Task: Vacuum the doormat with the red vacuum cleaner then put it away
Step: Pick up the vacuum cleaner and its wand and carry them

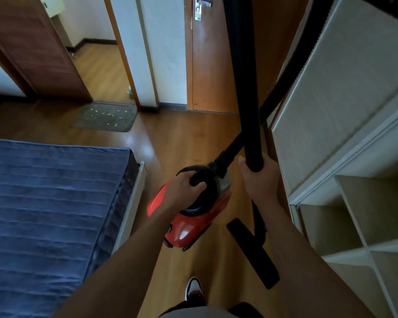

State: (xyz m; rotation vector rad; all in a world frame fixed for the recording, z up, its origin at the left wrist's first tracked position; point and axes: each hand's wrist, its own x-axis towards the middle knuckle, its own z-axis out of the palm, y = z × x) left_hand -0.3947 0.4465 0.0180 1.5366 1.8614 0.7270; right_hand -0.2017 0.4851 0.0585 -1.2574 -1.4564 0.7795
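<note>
The red vacuum cleaner [189, 216] hangs above the wooden floor in the middle of the view. My left hand [184, 187] grips its black carry handle on top. My right hand [259, 177] grips the black wand tube [246, 88], which rises steeply past the camera. A ribbed black hose [285, 74] runs from the cleaner's front up to the right. The flat black floor nozzle [253, 251] hangs low beside my right forearm. The grey doormat [104, 117], strewn with pale scraps, lies ahead on the left before an open doorway.
A bed with a blue cover [51, 210] fills the left side. White cabinets and open cube shelves [359, 157] line the right. A closed wooden door [211, 65] stands ahead. A strip of wooden floor [170, 138] runs between bed and shelves. My shoe [193, 288] shows below.
</note>
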